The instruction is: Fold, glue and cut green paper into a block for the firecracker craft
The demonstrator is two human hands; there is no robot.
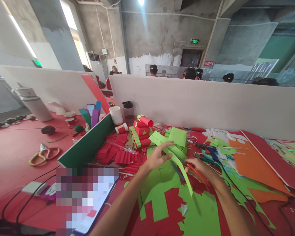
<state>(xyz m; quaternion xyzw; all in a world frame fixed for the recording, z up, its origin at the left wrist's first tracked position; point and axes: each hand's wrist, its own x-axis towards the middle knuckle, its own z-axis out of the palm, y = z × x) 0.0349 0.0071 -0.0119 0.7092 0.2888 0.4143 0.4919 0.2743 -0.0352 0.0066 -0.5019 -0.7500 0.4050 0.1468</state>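
My left hand (159, 156) is closed on a light green paper strip (157, 138), thumb and fingers pinching it. In my right hand (200, 168) are scissors with red handles (196, 172); their blades lie along the strip. A narrow length of the same green paper curls down beside the blades. Just behind the hands sits a folded green paper block (177, 137). To its left stands a red and green paper model (143, 132) with a yellow-green star and a rolled tube on top. Cut green sheets (199, 213) lie under the hands.
Pleated red paper (105, 152) lies left of the model, near a green board (88, 144). A tablet or phone (98, 203) is at the front left. Yellow-handled scissors (44, 154) rest further left. Orange sheets (253, 164) are at right. A white partition (199, 101) stands behind.
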